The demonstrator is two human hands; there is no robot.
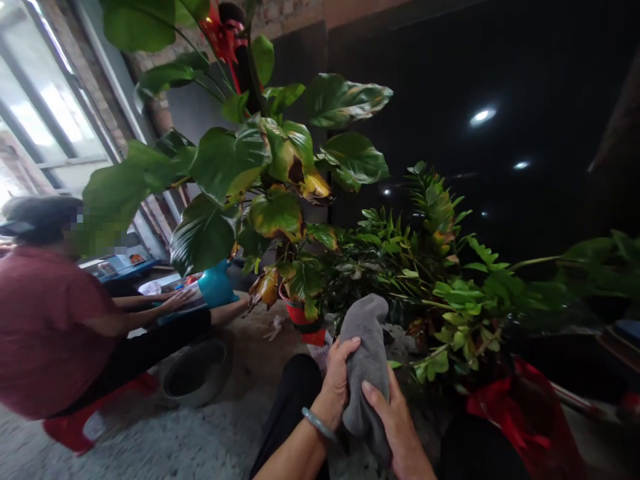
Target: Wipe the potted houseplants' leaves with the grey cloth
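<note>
A: Item 1, the largest?
B: Big-leaved plant [240, 160]. Glossy green leaves, several yellowed or browned, rising from a red pot [299, 313]. Every place below is read from this plant.
A: Item 2?
B: 1 other person [45, 327] in a red top, seated left of the plant on a red stool [75, 427]. That person's hands rest at a teal watering can [216, 285], just beside the plant's lowest leaves.
A: Item 3?
B: Cluster of smaller narrow-leaved plants [430, 267], right of the plant, touching its foliage.
A: Item 4?
B: Grey basin [195, 373], on the floor below and left of the plant.
A: Item 5?
B: Grey cloth [367, 360], held upright in front of the plant, just right of its pot.
A: Items 6 and 7?
B: Left hand [336, 383], grey bangle [320, 425] at the wrist, fingers curled round the cloth's left edge. Right hand [395, 420], thumb pressed on the cloth's front, fingers wrapped behind. 2 hands, both closed on the cloth.
</note>
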